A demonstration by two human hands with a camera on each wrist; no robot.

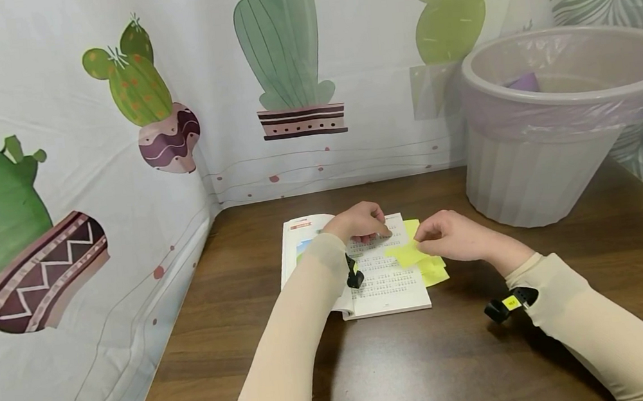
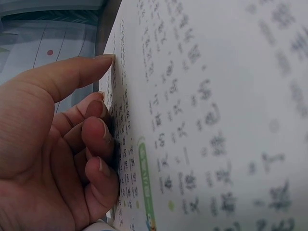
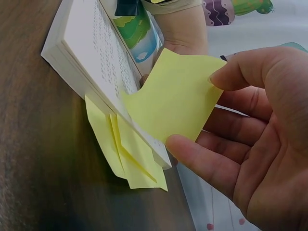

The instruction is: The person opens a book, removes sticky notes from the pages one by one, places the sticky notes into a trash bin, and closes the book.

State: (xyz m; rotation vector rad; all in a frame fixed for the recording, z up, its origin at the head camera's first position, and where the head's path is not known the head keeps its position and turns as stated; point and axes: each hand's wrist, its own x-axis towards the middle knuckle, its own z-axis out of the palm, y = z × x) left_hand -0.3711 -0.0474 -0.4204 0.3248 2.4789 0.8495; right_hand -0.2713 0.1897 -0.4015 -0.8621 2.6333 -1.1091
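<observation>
An open book (image 1: pixel 384 285) with printed pages lies on the wooden table. My left hand (image 1: pixel 361 221) rests on its right-hand page, fingertips against the paper; the left wrist view shows the thumb (image 2: pixel 86 72) apart from the bent fingers, nothing between them. My right hand (image 1: pixel 455 236) pinches a yellow sticky note (image 3: pixel 175 96) between thumb and fingers at the page's right edge. The note stands up from the page and curves. Several other yellow sticky notes (image 3: pixel 127 159) stick out from between the pages along that edge.
A light grey trash bin (image 1: pixel 527 168) with a clear liner stands at the back right, something purple inside. The wooden table (image 1: pixel 239 312) runs back to a curtain (image 1: pixel 218 94) printed with cacti. Black straps with small devices sit at both wrists.
</observation>
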